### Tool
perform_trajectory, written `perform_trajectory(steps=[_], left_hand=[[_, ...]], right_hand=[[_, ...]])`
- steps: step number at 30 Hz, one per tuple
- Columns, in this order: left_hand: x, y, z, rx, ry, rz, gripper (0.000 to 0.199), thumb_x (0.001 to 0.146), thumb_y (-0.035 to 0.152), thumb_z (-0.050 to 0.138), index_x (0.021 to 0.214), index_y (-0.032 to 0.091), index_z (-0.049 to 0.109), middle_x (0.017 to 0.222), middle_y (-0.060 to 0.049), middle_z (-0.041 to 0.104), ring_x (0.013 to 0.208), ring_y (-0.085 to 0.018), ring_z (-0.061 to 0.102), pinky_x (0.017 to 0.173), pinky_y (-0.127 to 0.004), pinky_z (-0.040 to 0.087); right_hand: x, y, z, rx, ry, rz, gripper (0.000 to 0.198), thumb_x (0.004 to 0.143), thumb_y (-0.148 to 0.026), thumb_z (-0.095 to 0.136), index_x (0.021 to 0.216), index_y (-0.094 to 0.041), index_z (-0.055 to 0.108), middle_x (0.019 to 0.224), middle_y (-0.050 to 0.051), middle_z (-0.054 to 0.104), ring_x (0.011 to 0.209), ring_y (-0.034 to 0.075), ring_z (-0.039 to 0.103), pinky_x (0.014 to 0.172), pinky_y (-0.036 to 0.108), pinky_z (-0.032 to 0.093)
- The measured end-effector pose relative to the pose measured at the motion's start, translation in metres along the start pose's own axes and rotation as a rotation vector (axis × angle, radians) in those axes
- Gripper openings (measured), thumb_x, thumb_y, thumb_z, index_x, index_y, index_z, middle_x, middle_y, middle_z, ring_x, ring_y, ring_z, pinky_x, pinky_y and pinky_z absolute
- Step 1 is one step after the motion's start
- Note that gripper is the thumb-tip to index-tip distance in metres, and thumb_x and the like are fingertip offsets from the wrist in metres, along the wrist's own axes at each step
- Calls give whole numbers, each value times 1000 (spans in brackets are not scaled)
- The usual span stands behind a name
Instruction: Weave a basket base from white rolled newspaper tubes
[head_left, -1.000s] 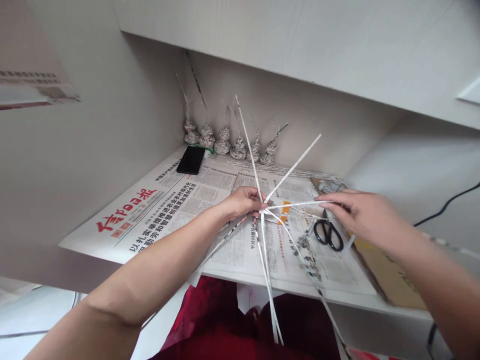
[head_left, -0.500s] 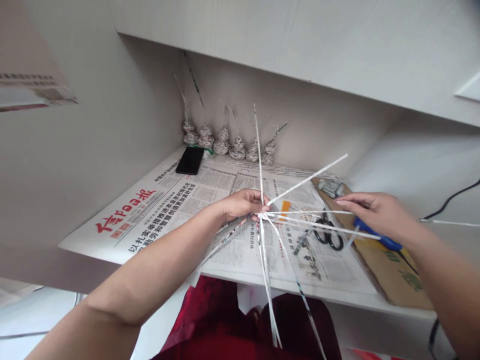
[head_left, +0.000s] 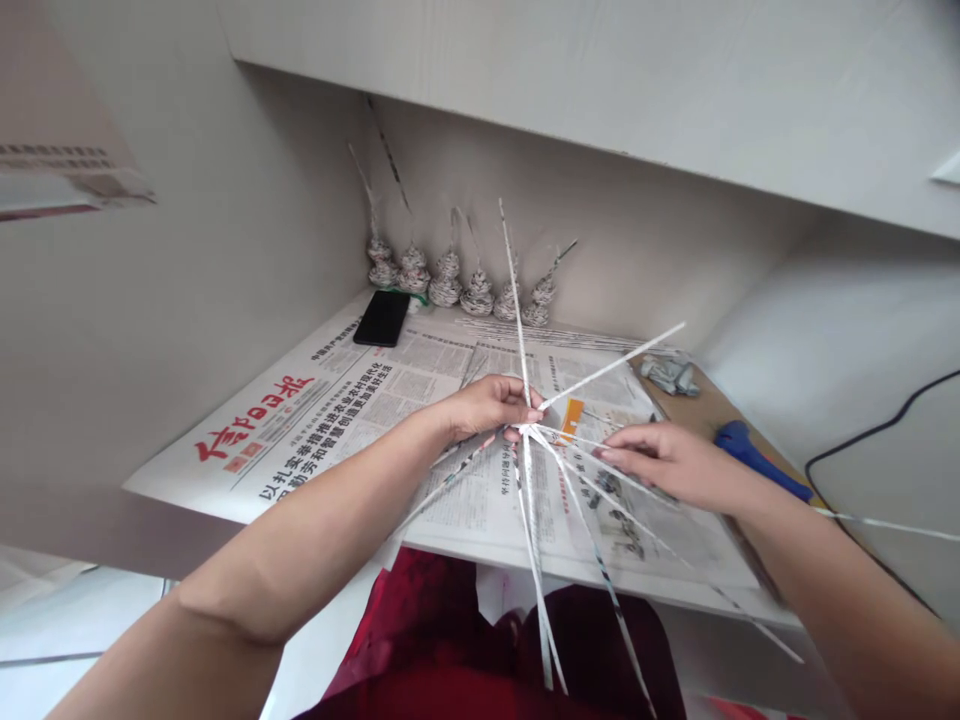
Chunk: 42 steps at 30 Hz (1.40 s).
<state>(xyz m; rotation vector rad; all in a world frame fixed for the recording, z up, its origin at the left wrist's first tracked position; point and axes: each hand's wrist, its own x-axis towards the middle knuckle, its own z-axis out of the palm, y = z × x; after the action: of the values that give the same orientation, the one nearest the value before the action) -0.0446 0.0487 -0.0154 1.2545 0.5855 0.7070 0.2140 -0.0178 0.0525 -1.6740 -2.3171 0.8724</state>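
Note:
My left hand (head_left: 495, 405) is closed on the crossing point of several thin rolled-paper strips, over the newspaper. From that woven centre (head_left: 529, 430) the strips spread out like spokes. One strip (head_left: 512, 270) points away toward the wall, another (head_left: 615, 365) slants to the far right, and a bundle (head_left: 538, 590) hangs over the table's front edge. My right hand (head_left: 652, 455), to the right of the centre, pinches one paper strip between thumb and fingers. That strip's far end (head_left: 885, 522) comes out beyond my right wrist.
Several gourd-shaped woven paper pieces (head_left: 446, 280) stand along the back wall. A black phone (head_left: 382, 318) lies on the newspaper (head_left: 300, 440). More paper strips (head_left: 570, 338) lie behind. At right are a blue-handled tool (head_left: 754, 460), crumpled grey material (head_left: 670, 376), cardboard (head_left: 705, 405) and a black cable (head_left: 862, 430).
My right hand has moved left and slightly down, closer to the woven centre, and now covers the scissors. One spoke has swung down toward the front right. My left hand stays in place.

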Motion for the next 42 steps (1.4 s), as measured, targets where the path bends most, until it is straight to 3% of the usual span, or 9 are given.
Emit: perform_trajectory(steps=[8, 11, 17, 22, 28, 34, 38, 42], left_hand=[[0, 3, 1, -8, -22, 10, 41, 57, 29, 88, 85, 11, 66, 71, -4, 65, 57, -9, 59, 52, -19, 45], [0, 3, 1, 17, -42, 23, 41, 55, 25, 88, 88, 11, 67, 72, -3, 66, 58, -9, 59, 57, -21, 48], [-2, 5, 5, 50, -15, 9, 36, 56, 16, 84, 86, 12, 65, 69, 0, 63, 51, -7, 53, 49, -19, 42], [-2, 4, 4, 29, -40, 23, 40, 55, 15, 83, 91, 11, 65, 73, -1, 64, 52, -7, 54, 51, -20, 43], [0, -1, -1, 68, -82, 9, 44, 57, 18, 84, 97, 13, 65, 74, -2, 65, 54, -8, 56, 49, -18, 41], [-1, -1, -4, 130, -137, 4, 33, 61, 19, 80, 90, 13, 67, 70, -1, 65, 55, -9, 57, 44, -16, 37], [-4, 4, -2, 131, -123, -18, 29, 60, 17, 79, 87, 13, 68, 65, -1, 65, 53, -10, 57, 40, -15, 35], [-6, 9, -1, 111, -85, -30, 25, 59, 16, 79, 82, 12, 68, 64, -1, 64, 53, -10, 58, 40, -15, 37]], right_hand=[[37, -29, 18, -42, 108, -137, 29, 89, -41, 54, 93, -22, 75, 84, 2, 74, 73, 16, 63, 68, 29, 47], [36, -36, 17, -142, 186, -177, 24, 89, -36, 55, 93, -24, 75, 89, 2, 75, 73, 16, 64, 69, 28, 46], [28, -44, 17, -445, 367, -374, 24, 93, -29, 50, 96, -23, 73, 89, 4, 70, 66, 13, 59, 66, 27, 43], [29, -39, 20, -491, 410, -440, 22, 93, -26, 51, 97, -23, 72, 88, 4, 68, 71, 14, 60, 66, 27, 43], [35, -35, 18, -331, 285, -279, 16, 87, -28, 58, 87, -25, 74, 83, 1, 72, 66, 15, 62, 64, 28, 45], [40, -34, 10, 95, -33, 40, 17, 79, -33, 65, 89, -24, 75, 78, 4, 73, 54, 14, 62, 45, 25, 46], [37, -24, 9, 248, -186, 119, 27, 74, -34, 72, 99, -25, 73, 79, 4, 72, 54, 14, 63, 39, 22, 45], [29, -17, 14, 383, -195, 127, 50, 66, -37, 79, 113, -24, 69, 82, 4, 71, 56, 16, 65, 36, 21, 44]])
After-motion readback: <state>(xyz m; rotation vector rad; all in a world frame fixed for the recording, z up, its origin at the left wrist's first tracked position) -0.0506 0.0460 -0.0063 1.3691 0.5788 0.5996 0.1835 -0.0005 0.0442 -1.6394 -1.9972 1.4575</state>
